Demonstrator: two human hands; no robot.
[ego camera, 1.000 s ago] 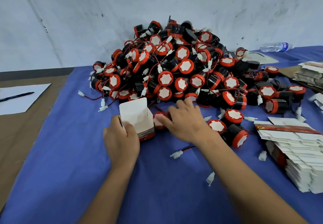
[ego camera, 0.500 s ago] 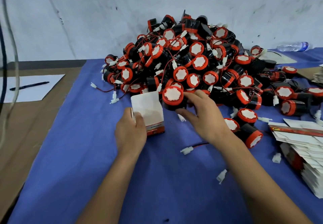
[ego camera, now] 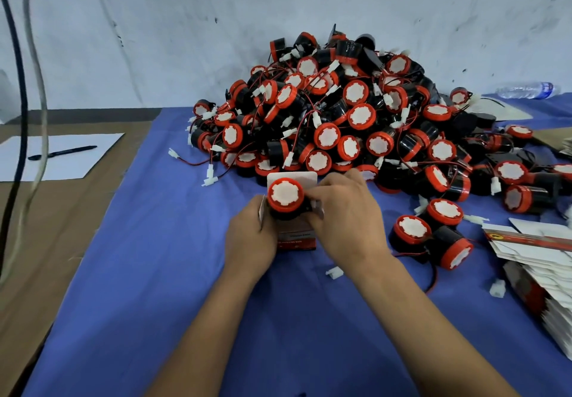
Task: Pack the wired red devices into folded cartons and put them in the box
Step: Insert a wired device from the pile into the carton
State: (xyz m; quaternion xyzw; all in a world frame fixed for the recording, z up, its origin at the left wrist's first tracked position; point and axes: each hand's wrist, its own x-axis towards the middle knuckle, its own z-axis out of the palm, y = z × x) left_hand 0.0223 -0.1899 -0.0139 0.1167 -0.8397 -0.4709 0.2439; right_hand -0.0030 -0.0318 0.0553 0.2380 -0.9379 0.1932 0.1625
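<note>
open carton (ego camera: 297,235) stands on the blue cloth (ego camera: 154,273), red device (ego camera: 284,194) seated partway in its mouth. left hand (ego camera: 250,235) grips the carton's side; right hand (ego camera: 346,220) pinches the device's right edge. device pile (ego camera: 340,118) just behind.

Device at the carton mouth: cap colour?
Red rim round a white centre on the device; head view.

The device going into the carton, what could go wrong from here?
The device sits only partly in the carton; its wire could catch on a flap as the right hand pushes. The left hand may squeeze the thin carton out of shape. The pile close behind could snag or slide.
</note>
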